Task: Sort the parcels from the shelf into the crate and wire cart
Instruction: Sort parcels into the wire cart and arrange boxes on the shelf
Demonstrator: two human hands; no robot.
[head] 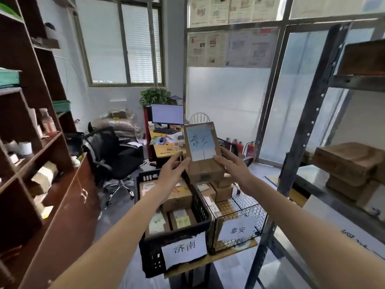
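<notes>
I've got a small brown cardboard parcel point(201, 142) up in front of me, about centre frame, tilted so its top face looks back at me. It has a pale blue-white label with two handwritten characters in dark pen – 泰安 as far as I can read it. My left hand point(174, 168) grips its lower left corner, fingers closed on the edge, and my right hand point(231, 163) clamps the lower right corner. The box hangs above the far end of the wire cart point(237, 217) at 5 o'clock, whose paper sign point(237, 229) reads 泰安 too. Touching it at 6 o'clock is the black crate point(177, 243), signed 济南, packed with labelled boxes. More brown parcels point(343, 161) sit on the metal shelf point(308, 113) at 3 o'clock.
</notes>
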